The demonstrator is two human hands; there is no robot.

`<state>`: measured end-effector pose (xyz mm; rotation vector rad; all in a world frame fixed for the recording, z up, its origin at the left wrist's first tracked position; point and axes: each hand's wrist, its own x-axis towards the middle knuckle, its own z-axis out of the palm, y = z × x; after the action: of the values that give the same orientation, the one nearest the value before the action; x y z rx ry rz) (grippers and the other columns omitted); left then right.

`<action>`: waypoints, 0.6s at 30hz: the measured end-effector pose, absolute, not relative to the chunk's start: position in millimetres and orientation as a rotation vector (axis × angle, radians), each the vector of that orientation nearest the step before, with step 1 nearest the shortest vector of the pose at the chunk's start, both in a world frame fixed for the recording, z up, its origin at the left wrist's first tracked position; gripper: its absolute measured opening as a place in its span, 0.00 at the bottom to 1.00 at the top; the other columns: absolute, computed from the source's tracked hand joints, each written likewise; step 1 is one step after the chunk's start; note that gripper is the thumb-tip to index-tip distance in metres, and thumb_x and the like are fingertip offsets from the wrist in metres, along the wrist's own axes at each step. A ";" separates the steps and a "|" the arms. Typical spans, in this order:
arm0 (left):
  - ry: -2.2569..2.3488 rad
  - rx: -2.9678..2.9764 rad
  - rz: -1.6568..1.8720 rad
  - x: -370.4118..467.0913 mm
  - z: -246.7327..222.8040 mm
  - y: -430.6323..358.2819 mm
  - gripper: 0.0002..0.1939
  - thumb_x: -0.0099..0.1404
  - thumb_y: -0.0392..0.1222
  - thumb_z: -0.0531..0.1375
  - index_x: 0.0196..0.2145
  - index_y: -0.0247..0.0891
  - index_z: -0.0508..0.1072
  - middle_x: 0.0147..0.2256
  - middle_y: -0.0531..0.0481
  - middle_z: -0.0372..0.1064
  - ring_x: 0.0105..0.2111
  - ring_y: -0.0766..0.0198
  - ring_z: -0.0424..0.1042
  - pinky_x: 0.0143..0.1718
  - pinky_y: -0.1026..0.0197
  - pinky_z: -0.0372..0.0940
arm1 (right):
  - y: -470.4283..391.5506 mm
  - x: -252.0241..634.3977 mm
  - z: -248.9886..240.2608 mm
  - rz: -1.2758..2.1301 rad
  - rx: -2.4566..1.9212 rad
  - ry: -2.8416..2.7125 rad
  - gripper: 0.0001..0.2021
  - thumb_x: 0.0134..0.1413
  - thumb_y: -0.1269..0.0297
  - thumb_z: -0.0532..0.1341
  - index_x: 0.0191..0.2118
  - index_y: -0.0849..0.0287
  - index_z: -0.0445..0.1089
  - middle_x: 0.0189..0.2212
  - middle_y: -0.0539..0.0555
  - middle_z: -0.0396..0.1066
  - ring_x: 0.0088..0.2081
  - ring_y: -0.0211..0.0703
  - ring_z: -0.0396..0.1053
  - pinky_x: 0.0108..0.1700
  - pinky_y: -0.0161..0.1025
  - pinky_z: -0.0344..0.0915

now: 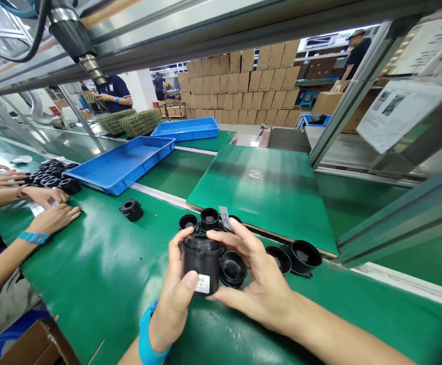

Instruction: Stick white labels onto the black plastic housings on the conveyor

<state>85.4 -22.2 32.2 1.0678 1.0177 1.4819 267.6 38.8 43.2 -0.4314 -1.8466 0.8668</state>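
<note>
A black cylindrical part (202, 261) with a small white label near its bottom is held upright between both hands. My left hand (175, 294) grips its left side, thumb on the label. On the right side, my right hand (259, 276) has its fingertips at the rim and thumb at the base. A small pale label (224, 218) stands up by the right index finger; whether it sticks to the finger is unclear. Behind and beside the hands are several black cups, including an open cup (233, 268) and a larger one (304, 257) at the right.
A lone black part (131, 210) sits on the green table (102, 253). Farther back are a blue tray (124, 162) and a raised green board (261, 182). At the left, other people's hands (49, 203) work beside clustered black parts (49, 175). A metal frame crosses overhead.
</note>
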 end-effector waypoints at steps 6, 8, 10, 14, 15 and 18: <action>1.266 1.230 1.480 94.1 35.6 -19.9 0.38 0.60 0.50 0.73 0.60 0.47 0.58 0.51 0.44 0.73 0.49 0.48 0.79 0.49 0.48 0.75 | 37.9 258.0 34.0 0.426 -0.286 -1.834 0.47 0.65 0.76 0.71 0.79 0.46 0.47 0.62 0.63 0.74 0.64 0.56 0.73 0.66 0.56 0.73; 1.427 1.285 1.580 92.2 34.9 -21.3 0.36 0.57 0.47 0.75 0.56 0.46 0.60 0.47 0.47 0.73 0.45 0.52 0.79 0.45 0.52 0.76 | 38.6 259.7 36.8 0.399 -0.251 -1.860 0.49 0.64 0.76 0.71 0.80 0.47 0.44 0.62 0.64 0.73 0.64 0.57 0.72 0.66 0.58 0.72; 1.550 1.377 1.621 83.6 37.5 -22.9 0.33 0.58 0.47 0.75 0.53 0.46 0.62 0.44 0.49 0.73 0.41 0.56 0.78 0.41 0.56 0.75 | 40.1 265.5 44.8 0.482 -0.292 -1.895 0.54 0.62 0.69 0.74 0.81 0.45 0.38 0.63 0.63 0.72 0.64 0.59 0.73 0.67 0.61 0.70; 1.420 1.825 1.227 63.8 53.0 -25.7 0.30 0.62 0.55 0.74 0.57 0.49 0.71 0.47 0.49 0.74 0.42 0.57 0.79 0.41 0.59 0.74 | 45.1 280.0 67.1 0.745 -0.446 -1.670 0.50 0.64 0.58 0.74 0.79 0.38 0.41 0.65 0.58 0.69 0.64 0.58 0.70 0.68 0.62 0.67; 1.352 1.940 1.038 63.6 56.0 -26.6 0.31 0.60 0.57 0.75 0.58 0.51 0.73 0.47 0.49 0.74 0.42 0.57 0.79 0.42 0.58 0.75 | 46.5 282.4 71.6 0.775 -0.457 -1.584 0.45 0.67 0.58 0.71 0.78 0.37 0.45 0.65 0.57 0.69 0.64 0.56 0.69 0.68 0.61 0.67; 1.243 2.188 0.470 80.7 53.3 -30.9 0.36 0.53 0.57 0.79 0.56 0.51 0.77 0.47 0.49 0.74 0.40 0.53 0.80 0.41 0.54 0.77 | 49.5 285.3 79.5 0.812 -0.486 -1.441 0.35 0.70 0.61 0.67 0.75 0.35 0.52 0.63 0.54 0.70 0.61 0.52 0.70 0.66 0.57 0.68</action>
<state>80.7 -30.9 53.3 2.1879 1.2426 0.4704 285.3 49.5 79.5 -0.4857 -1.4412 0.8122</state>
